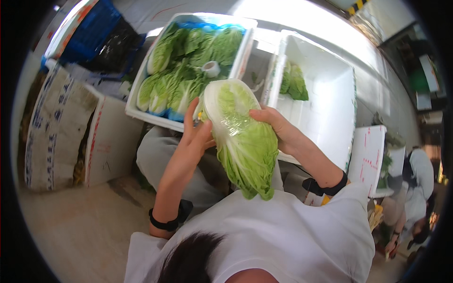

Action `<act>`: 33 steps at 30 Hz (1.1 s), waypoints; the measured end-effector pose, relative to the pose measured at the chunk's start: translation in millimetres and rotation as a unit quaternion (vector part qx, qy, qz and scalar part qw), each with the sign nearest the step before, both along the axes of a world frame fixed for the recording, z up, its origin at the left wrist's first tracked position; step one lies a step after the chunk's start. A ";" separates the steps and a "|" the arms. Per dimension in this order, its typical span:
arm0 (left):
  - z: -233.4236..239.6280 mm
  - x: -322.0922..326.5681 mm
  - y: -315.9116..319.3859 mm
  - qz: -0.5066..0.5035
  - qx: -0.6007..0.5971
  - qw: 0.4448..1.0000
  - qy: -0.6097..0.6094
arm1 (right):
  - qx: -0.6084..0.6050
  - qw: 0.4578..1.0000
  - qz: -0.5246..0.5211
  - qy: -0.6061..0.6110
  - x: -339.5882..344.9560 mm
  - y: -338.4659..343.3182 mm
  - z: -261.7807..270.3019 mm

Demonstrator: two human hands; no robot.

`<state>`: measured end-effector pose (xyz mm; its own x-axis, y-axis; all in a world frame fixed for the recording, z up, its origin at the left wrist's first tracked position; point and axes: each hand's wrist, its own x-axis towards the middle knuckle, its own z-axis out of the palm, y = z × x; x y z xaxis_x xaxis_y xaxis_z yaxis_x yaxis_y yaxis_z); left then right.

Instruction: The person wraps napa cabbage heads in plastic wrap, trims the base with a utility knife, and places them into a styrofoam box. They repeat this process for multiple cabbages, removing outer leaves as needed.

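A napa cabbage [244, 141] with shiny clear film around its middle is held up before my chest, its white base pointing away from me. My left hand [198, 131] supports its left side, fingers partly spread and partly hidden behind it. My right hand [274, 123] grips the right side, thumb on top. Beyond the left hand, a white foam box [155, 122] lined with blue plastic holds several napa cabbages [184, 92] and a roll of clear tape or film [211, 69]. In a second foam box [325, 116] at the right lies leafy cabbage [295, 83] by the left wall.
Worn white foam boxes [58, 131] stand at the left, below a blue plastic crate [86, 33]. Another foam box [368, 155] with greens is close on my right. A co-worker [419, 184] bends down at the far right, one hand low.
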<state>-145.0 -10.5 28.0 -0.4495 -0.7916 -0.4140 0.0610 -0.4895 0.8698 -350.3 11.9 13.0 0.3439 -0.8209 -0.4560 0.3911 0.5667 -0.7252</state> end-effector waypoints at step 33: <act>-136.6 -90.3 -113.9 -0.032 -0.098 0.987 -0.122 | 0.170 0.539 -0.097 0.819 -405.0 -119.8 -313.8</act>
<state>-235.3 -124.4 -108.5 -0.4059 -0.8409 -0.3579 -0.1881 -0.3063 0.9331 -755.3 -108.0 -300.8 -0.8267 -0.5416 -0.1525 -0.5403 0.8398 -0.0539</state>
